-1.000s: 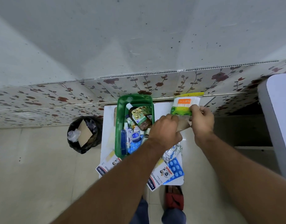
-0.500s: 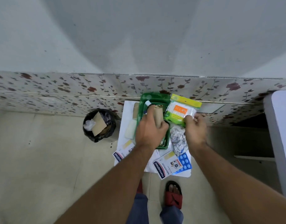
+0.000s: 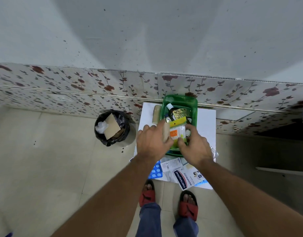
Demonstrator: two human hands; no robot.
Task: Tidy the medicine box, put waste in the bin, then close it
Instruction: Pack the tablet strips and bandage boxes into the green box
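A green medicine box point(image 3: 179, 100) stands on a small white table point(image 3: 207, 122) by the wall, holding a brown bottle point(image 3: 172, 111), a gold blister strip point(image 3: 181, 112) and other items. My right hand point(image 3: 195, 148) grips a cotton swab pack point(image 3: 177, 132) with a yellow header, low inside the box's near half. My left hand point(image 3: 152, 142) holds a beige bandage roll point(image 3: 165, 132) against the pack's left side, over the box's left rim. The hands hide the near part of the box.
A black-lined bin point(image 3: 112, 128) with cardboard and paper in it stands on the floor left of the table. A beige block point(image 3: 156, 113) lies left of the box. A plaster packet point(image 3: 185, 178), blue blister packs point(image 3: 156, 171) and a foil strip point(image 3: 214, 151) lie at the table's near edge.
My right hand has carried the swab pack from the right of the box down into it. My left hand with the roll stayed over the box. The view shifted left.
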